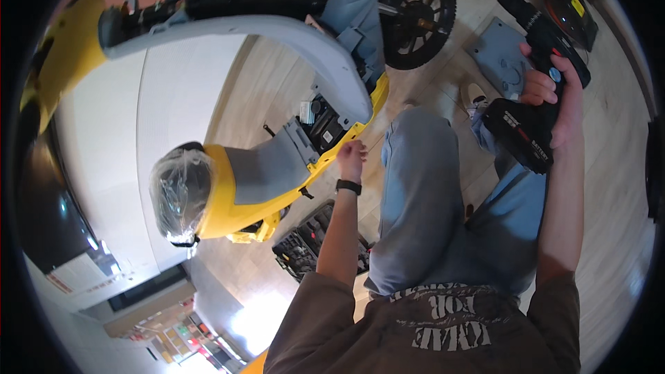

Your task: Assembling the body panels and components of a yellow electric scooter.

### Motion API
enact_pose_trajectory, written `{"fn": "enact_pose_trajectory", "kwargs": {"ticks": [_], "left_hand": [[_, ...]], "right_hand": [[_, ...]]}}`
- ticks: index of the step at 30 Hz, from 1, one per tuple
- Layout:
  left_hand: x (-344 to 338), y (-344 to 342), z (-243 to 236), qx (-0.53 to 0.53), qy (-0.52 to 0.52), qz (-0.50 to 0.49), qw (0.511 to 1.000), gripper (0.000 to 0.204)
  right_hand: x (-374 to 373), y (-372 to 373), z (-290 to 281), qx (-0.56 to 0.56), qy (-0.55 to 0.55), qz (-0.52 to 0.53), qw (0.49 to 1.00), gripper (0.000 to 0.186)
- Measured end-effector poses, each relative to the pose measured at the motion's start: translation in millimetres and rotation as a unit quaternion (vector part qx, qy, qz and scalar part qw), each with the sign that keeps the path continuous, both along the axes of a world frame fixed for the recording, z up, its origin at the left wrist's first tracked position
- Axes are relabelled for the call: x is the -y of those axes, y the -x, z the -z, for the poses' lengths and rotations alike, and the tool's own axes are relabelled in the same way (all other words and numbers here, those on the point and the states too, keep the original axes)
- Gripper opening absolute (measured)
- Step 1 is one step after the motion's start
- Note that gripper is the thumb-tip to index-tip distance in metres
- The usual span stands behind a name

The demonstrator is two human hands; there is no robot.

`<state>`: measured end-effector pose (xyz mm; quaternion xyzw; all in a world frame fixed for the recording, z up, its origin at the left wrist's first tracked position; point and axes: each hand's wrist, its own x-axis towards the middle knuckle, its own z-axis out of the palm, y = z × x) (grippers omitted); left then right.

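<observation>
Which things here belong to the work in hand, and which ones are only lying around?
Belonging, it seems:
cordless drill, held in the right hand
yellow and gray scooter, beside the left hand
open tool case, probably
loose gray panel, perhaps a scooter part

Apparently just lying around:
dark round device, near the panel
shelf goods, in the background

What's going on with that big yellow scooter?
The person's right grip holds a black cordless drill out to the side. The left grip, loosely curled, is beside the yellow-and-grey scooter, near its exposed black parts. An open tool case and a grey panel are on the floor.
</observation>
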<state>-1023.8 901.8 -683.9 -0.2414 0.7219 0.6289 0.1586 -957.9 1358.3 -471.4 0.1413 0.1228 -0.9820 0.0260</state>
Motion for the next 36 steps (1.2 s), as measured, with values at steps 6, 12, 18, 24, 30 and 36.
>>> {"fn": "enact_pose_trajectory", "kwargs": {"ticks": [6,12,18,24,30,36], "left_hand": [[4.0,-57.9,-26.3,-0.116,0.158,0.082,0.977,0.017],[8.8,-24.7,-39.5,-0.259,0.464,0.151,0.834,0.041],[3.7,1.7,-2.6,-0.276,0.508,0.162,0.800,0.051],[-12.0,18.1,8.7,-0.219,0.476,0.052,0.850,0.055],[-13.7,25.5,4.0,-0.183,0.489,0.058,0.851,0.067],[-20.6,34.5,-10.3,-0.126,0.481,0.072,0.864,0.075]], "right_hand": [[1.0,2.3,5.0,-0.045,-0.021,-0.018,0.999,0.043],[-0.5,-10.4,-1.1,-0.146,-0.135,-0.086,0.976,0.047],[-2.8,-12.3,4.9,-0.081,-0.239,-0.128,0.959,0.045],[-1.3,-7.2,-0.3,-0.063,-0.246,-0.140,0.957,0.044],[17.8,7.8,-4.5,-0.075,-0.180,-0.125,0.973,0.042],[22.1,9.0,-29.9,-0.166,-0.053,-0.082,0.981,0.037]]}}
